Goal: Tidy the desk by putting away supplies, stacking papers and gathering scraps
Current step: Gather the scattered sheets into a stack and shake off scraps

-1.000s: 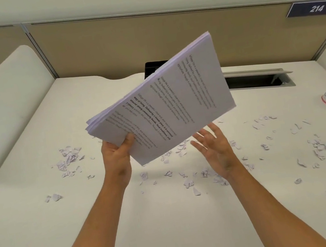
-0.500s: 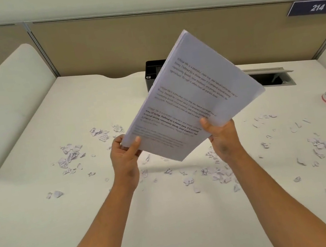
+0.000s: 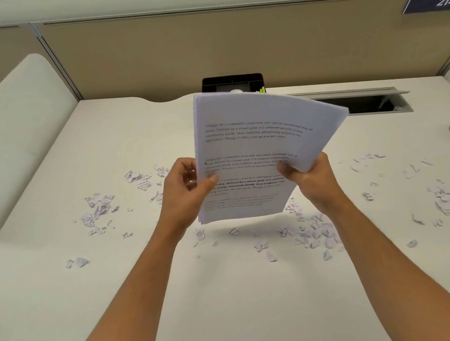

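White printed sheets, the paper stack (image 3: 258,146), stand upright above the worktop (image 3: 61,302), pinched between the left hand (image 3: 184,195) and right hand (image 3: 310,178), whose grip should loosen slightly to tap edges square.
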